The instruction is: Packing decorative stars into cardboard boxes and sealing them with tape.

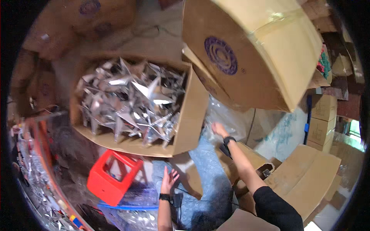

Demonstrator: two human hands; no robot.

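Note:
My left hand (169, 180) is open, palm up with its fingers apart, above my lap and beside a red plastic stool (111, 179). It holds nothing. Out to the right, my right hand (219, 129) has its fingers closed on a crumpled clear plastic bag (228, 117); the fingertips are blurred. In front of me an open cardboard box (192, 111) is heaped with shiny silver star-shaped ornaments (148, 92). Its right wall is close to my right hand.
A large cardboard carton (250, 57) looms at the upper right. Opened cardboard (304, 181) lies by my right arm. At the left, an orange-rimmed container (46, 169) holds silvery pieces. Blue-edged plastic bags (131, 215) sit below the stool. Stacked cartons (323, 119) stand far right.

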